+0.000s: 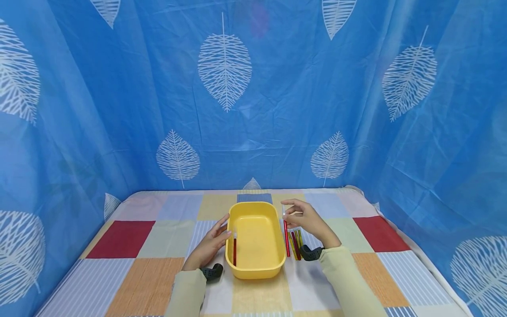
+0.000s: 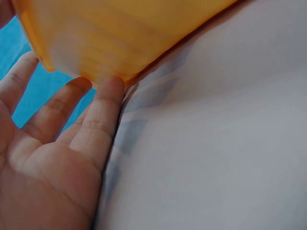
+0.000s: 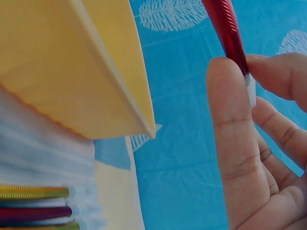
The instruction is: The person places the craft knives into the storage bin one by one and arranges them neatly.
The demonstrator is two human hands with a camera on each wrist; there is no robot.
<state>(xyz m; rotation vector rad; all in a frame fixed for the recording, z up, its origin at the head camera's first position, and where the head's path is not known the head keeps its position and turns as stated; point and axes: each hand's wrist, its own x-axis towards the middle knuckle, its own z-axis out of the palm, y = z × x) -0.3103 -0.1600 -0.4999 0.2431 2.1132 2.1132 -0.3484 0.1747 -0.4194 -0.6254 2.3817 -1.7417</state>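
Observation:
A yellow plastic basin (image 1: 259, 274) stands on the table, with a red craft knife (image 1: 234, 252) inside along its left wall. My left hand (image 1: 210, 244) rests against the basin's left side, fingers fairly straight; in the left wrist view the fingertips (image 2: 111, 88) touch the outer wall. Just right of the basin, my right hand (image 1: 306, 220) pinches another red craft knife (image 1: 286, 240) near its clear-capped end, between thumb and fingertip. Its knurled red handle (image 3: 229, 36) shows in the right wrist view. Below that hand lie several gold and dark red knives (image 1: 295, 245) side by side.
A patchwork cloth (image 1: 134, 281) covers the table. Blue curtains (image 1: 277, 110) with white leaf prints hang behind and at both sides. Black bands (image 1: 311, 253) sit on both wrists.

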